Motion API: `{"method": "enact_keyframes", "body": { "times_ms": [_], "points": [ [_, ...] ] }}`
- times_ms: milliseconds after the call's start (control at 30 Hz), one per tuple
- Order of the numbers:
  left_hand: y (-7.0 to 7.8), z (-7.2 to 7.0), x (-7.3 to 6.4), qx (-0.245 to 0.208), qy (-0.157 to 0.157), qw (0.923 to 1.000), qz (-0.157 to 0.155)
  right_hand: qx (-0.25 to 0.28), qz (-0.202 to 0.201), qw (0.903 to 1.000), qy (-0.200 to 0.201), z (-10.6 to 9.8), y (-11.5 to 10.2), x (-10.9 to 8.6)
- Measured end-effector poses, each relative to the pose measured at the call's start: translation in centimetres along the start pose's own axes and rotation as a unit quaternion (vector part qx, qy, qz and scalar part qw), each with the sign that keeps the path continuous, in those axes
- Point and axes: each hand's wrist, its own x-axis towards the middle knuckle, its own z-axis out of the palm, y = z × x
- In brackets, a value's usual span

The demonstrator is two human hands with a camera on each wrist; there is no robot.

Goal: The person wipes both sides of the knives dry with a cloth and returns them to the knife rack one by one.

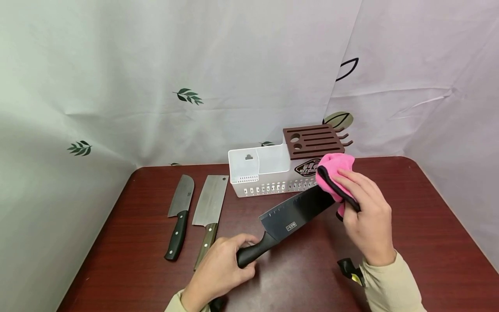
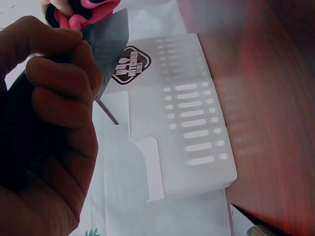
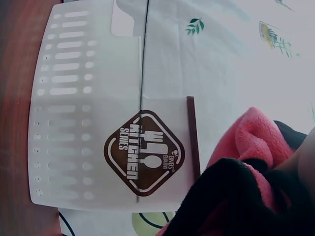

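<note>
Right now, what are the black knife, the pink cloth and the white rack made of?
Black knife: probably metal with a dark coating, since it looks thin and has a faint sheen. Pink cloth: soft, fuzzy fabric, perhaps fleece, judging by its bunched folds and fluffy surface. White rack: likely smooth plastic, since it's thin-walled with neat, rounded slots.
</note>
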Motion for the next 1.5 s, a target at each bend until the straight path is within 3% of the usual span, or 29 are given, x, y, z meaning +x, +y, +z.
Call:
{"method": "enact_keyframes", "body": {
  "times_ms": [600, 1500],
  "points": [
    [-0.49, 0.24, -0.17, 0.008, 0.060, 0.9960, 0.065, 0.004, 0.015, 0.9996, 0.023, 0.12, -0.50, 0.08],
    [-0.63, 0.17, 0.08, -0.001, 0.087, 0.9959, 0.023, 0.007, 0.020, 0.9996, 0.016, 0.59, 0.07, -0.35]
  ]
}}
